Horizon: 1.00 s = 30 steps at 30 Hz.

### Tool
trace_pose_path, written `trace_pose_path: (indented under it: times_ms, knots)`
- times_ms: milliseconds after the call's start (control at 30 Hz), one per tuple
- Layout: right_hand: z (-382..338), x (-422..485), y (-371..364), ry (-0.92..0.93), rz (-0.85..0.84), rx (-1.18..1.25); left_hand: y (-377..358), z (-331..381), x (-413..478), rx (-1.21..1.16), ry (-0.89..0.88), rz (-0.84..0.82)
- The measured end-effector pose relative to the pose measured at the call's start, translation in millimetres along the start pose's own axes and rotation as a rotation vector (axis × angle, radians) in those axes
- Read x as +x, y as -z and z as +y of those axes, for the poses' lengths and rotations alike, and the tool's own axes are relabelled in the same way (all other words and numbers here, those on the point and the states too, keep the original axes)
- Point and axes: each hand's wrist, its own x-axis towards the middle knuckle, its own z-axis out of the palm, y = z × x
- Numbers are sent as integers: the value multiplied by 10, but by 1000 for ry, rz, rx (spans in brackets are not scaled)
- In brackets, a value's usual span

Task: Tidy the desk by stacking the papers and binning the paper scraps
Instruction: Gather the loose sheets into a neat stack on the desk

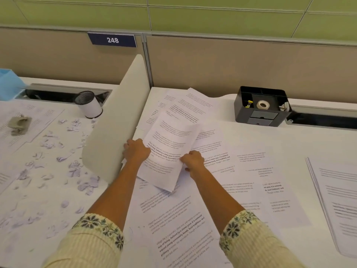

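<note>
Our hands, left (136, 150) and right (193, 161), pinch the light, floppy papers (170, 144) by their side edges; we support both edges.

At left edge, blue thing (8, 84) cut off, unidentifiable. At right edge, stack (336, 200) cut off. Bits in organizer (262, 107) too small to tell. On left hand (136, 150) and right hand (193, 161), fingers (126, 146) partly hidden behind gripped sheets (168, 151); print mostly blurred.

Office: cubicle partition (231, 60), desk number plate (112, 40), desk organiser (261, 106).
</note>
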Motion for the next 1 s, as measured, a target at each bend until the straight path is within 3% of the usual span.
trace_pose_path:
  times_ms: [100,533,800,1000]
  knots:
    - [-86,42,-149,-9,23,-87,-43,-45,118,91,22,-40]
    - [-240,64,-186,-45,-67,489,-149,-128,236,87,-4,-19]
    - [-253,-5,-83,-55,-94,504,-196,-129,84,-55,-51,32]
    - [-191,-39,174,-83,-99,380,-300,-204,-169,-189,-63,122]
